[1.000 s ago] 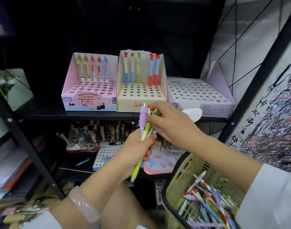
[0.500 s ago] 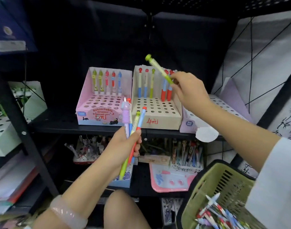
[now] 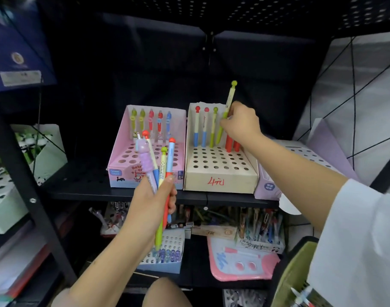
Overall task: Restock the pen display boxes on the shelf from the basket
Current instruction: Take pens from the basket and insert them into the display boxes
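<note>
Three perforated display boxes stand on the black shelf [image 3: 90, 189]: a pink box [image 3: 123, 160], a cream box [image 3: 218, 176] marked in red, and a lilac box [image 3: 322, 156]. My right hand [image 3: 239, 124] pinches a green pen [image 3: 226, 111], held upright with its tip at the cream box's back row, between a standing green pen and red pens. My left hand [image 3: 152, 202] grips a bunch of pens [image 3: 158, 165] in front of the pink box. The green basket [image 3: 293, 273] with pens sits at the lower right, largely hidden by my sleeve.
A lower shelf holds more pen boxes [image 3: 259, 227] and a pink pouch [image 3: 240, 262]. A black upright post [image 3: 32, 196] stands at the left, with green and white boxes [image 3: 43, 149] beyond it. A blue folder [image 3: 16, 52] hangs upper left.
My right hand pulled a green pen from the bunch, raised it, and brought it down upright to the cream box's back row. My left hand rose with the remaining pens.
</note>
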A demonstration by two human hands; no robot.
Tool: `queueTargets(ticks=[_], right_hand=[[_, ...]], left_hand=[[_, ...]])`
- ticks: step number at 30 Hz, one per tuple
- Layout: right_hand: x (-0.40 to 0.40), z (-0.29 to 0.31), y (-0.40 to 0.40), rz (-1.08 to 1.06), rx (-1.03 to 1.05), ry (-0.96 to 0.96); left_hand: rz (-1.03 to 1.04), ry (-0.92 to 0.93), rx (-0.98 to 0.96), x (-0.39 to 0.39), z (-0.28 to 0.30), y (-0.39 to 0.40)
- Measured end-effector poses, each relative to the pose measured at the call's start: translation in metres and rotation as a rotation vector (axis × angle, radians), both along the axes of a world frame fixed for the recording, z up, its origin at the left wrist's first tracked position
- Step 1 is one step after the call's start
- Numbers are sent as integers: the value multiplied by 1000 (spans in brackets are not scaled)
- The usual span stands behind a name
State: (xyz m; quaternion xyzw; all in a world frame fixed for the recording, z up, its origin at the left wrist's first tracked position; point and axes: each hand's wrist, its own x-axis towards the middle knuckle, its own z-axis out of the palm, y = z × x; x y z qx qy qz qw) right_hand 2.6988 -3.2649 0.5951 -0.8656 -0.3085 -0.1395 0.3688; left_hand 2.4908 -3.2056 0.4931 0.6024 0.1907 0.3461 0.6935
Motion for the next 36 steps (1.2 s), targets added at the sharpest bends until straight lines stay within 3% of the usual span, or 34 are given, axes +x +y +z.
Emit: queueTargets(ticks=[9,14,32,36], right_hand=[[3,0,7,-12,28,-7],[3,4,4,-51,-164,18],[5,5,13,-179,-376,13],[2,0,14,-205,-269,-127]], left_hand=[[-66,5,52,4,0,1],[-55,11,50,3,4,3],[-34,28,39,-5,2,-2],[-38,15,29,-6,1,-2]])
